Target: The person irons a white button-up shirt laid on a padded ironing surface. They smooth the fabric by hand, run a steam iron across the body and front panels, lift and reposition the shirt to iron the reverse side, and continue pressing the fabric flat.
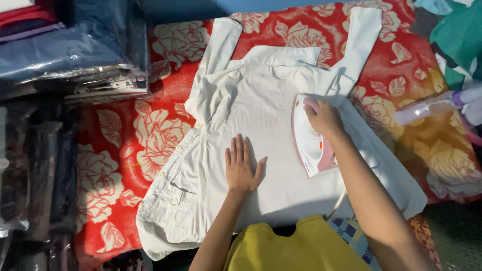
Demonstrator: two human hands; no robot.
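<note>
- Shirt (261,125), white and long-sleeved, lies spread back-up across a red cloth with a cream flower print (120,150); both sleeves run up toward the top edge, and the buttoned front placket and a pocket flap show at the lower left.
- Right hand (324,118) is wrapped around the handle of a white and pink iron (311,138), fingers curled shut on it; the iron's sole rests on the shirt, just right of its middle.
- Left hand (241,168) lies flat on the fabric beside the iron, fingers straight and slightly spread, thumb angled out, palm pressing the cloth down.
- Risk, as I judge it: the flat hand sits near the iron's side, so a sideways sweep of the iron could meet the fingertips.
- Risk: an iron left resting in one spot could scorch or yellow the thin white cloth.
- Risk: the folds bunched near the left shoulder and collar could be pressed into hard creases if the iron runs over them unsmoothed.
- Risk: the iron's cord (339,203) trails down toward the person's yellow garment (296,246) and could drag across the shirt and rumple it.
- Around: stacks of folded clothes in clear plastic bags (70,55) crowd the upper left, with more dark bagged bundles down the left edge.
- Around: a pale spray bottle with a purple top (427,108) lies at the right, near green and white fabric (457,40); it sits well apart from the iron.
</note>
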